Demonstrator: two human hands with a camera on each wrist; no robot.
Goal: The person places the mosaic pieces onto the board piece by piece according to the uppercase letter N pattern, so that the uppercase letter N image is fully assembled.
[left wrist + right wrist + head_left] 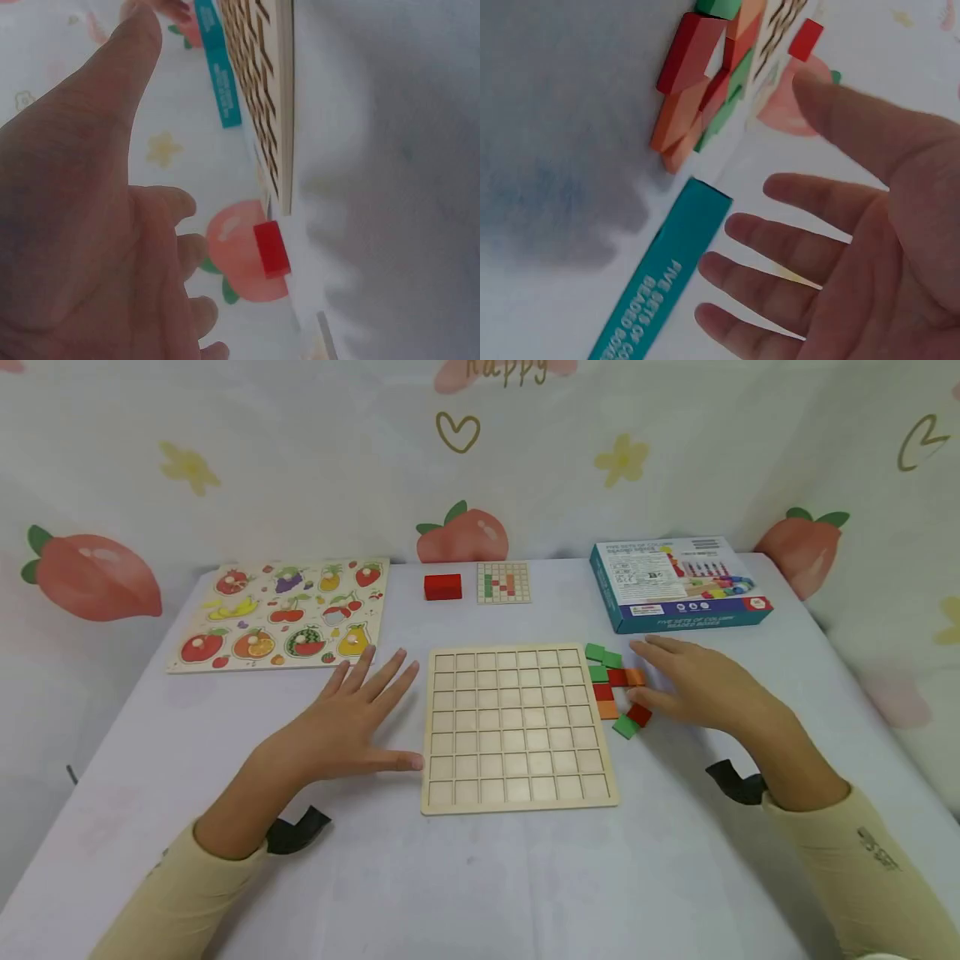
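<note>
Both hands are out over the worktop point(480, 881), and the wooden grid board point(525, 720) lies flat between them, not a square filled. Left hand point(348, 727): fingers spread wide, grasping nothing, thumb tip right at the board's left edge, though I can't tell whether it touches. Over to the right hand point(701, 685): fingers extended and released, hovering by the loose tiles point(617, 677), a jumble of green, red and orange just beside the board's right side.

This looks like the set-up stage, I'd say, with no tile placed. The next move seems to call for a fine pinch by the right fingers, lifting one tile clear of its neighbours and squaring it to a cell. Behind the board sits a small pattern card point(504, 583), probably the guide, with a red block point(443, 587) to its left.

Now the surface: a pale cloth covers it, a fruit puzzle point(285, 614) at back left, a teal-edged box point(682, 585) at back right. And around it all hangs a white backdrop point(330, 443) printed with peaches, yellow flowers and gold hearts.
</note>
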